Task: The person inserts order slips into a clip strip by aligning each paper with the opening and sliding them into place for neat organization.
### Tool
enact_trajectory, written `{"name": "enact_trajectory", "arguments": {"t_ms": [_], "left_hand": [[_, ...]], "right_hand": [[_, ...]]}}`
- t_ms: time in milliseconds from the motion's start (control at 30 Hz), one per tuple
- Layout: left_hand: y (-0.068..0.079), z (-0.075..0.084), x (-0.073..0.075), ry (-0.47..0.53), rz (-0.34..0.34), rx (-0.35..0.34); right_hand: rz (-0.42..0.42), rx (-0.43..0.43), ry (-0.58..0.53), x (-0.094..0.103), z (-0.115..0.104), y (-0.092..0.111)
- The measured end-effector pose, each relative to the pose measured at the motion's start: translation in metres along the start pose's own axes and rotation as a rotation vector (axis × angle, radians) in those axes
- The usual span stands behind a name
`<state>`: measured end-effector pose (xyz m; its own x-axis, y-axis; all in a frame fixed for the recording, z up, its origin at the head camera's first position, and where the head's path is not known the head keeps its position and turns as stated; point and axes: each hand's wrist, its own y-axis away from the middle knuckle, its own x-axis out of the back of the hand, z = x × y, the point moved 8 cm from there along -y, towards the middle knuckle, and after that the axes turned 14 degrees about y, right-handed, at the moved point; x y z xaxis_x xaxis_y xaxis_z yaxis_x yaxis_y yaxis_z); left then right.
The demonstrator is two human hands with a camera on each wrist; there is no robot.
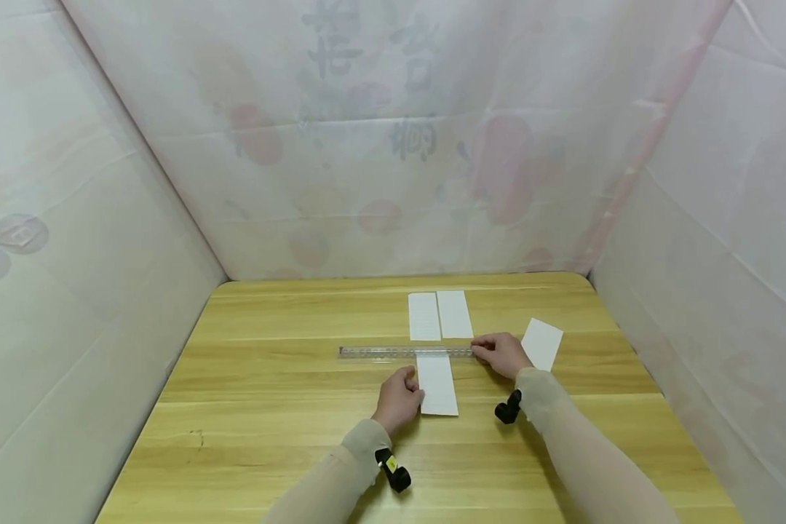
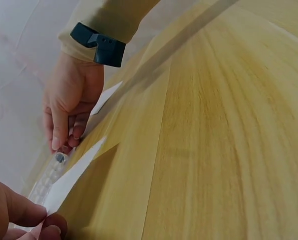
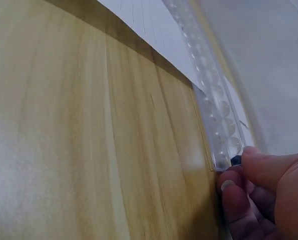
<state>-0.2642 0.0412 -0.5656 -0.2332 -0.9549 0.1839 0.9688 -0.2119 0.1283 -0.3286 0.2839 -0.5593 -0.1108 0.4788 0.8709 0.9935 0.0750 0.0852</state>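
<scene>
A long clear plastic strip (image 1: 380, 352), ruler-like with a row of rounded shapes, lies crosswise on the table over the far end of a white paper piece (image 1: 437, 389). My right hand (image 1: 503, 354) pinches the strip's right end between thumb and fingers, beside a small dark spot. At the paper's left edge, my left hand (image 1: 398, 399) pinches the sheet between thumb and forefinger. Seen from the left wrist, that paper (image 2: 73, 175) stands slightly off the table and casts a shadow. Faint lines show on the paper (image 3: 143, 25) in the right wrist view.
Two white paper pieces, a left one (image 1: 424, 316) and a right one (image 1: 455, 314), lie side by side beyond the strip. Another paper piece (image 1: 542, 343) lies right of my right hand, partly covered by it. Fabric walls (image 1: 380, 218) enclose the wooden table (image 1: 268, 407).
</scene>
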Motion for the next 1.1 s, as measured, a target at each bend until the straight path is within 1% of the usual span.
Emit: {"name": "enact_trajectory", "arguments": {"t_ms": [67, 200, 300, 400, 533, 633, 733, 933, 1100], "left_hand": [[0.001, -0.001, 0.001, 0.002, 0.003, 0.001], [0.005, -0.002, 0.005, -0.016, 0.015, -0.004], [0.007, -0.003, 0.01, -0.029, 0.035, -0.007], [0.01, -0.003, 0.015, -0.04, 0.061, -0.016], [0.011, -0.002, 0.021, -0.039, 0.089, -0.026], [0.012, -0.002, 0.023, -0.03, 0.093, -0.031], [0.012, -0.001, 0.023, -0.03, 0.09, -0.039], [0.012, 0.001, 0.023, -0.067, 0.079, -0.067], [0.011, 0.003, 0.022, -0.087, 0.056, -0.066]], "right_hand": [[0.002, 0.017, 0.01, -0.001, -0.002, 0.0], [0.004, 0.082, 0.031, -0.004, -0.01, 0.002], [0.0, 0.137, 0.044, -0.006, -0.019, 0.005], [0.0, 0.163, 0.063, -0.007, -0.026, 0.007], [0.006, 0.169, 0.089, -0.008, -0.032, 0.006], [0.0, 0.172, 0.11, -0.01, -0.033, 0.004], [-0.015, 0.179, 0.12, -0.012, -0.033, 0.004], [-0.036, 0.172, 0.095, -0.012, -0.033, 0.005], [-0.043, 0.169, 0.087, -0.013, -0.032, 0.005]]}}
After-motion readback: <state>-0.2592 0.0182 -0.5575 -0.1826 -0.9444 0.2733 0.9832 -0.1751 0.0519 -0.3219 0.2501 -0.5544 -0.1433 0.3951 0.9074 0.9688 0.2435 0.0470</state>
